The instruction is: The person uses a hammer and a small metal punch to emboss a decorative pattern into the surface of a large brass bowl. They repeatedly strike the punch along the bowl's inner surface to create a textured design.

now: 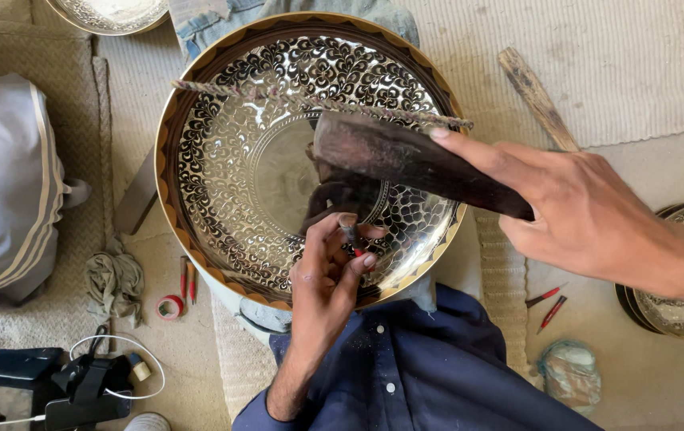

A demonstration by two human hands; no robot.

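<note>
Left hand [327, 275] pinching a small red-tipped chisel [354, 243] tight against the engraved metal tray [222, 175], near its lower rim. Right hand [589, 215] wrapped firmly round a dark wooden mallet [406, 160], hovering just above tray centre.

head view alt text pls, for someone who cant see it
A large round engraved metal tray rests against a person's lap; their left hand pinches a small chisel to it while the right hand holds a dark wooden mallet above.

Woven mat [637, 56] under wooden stick [537, 100]
</note>
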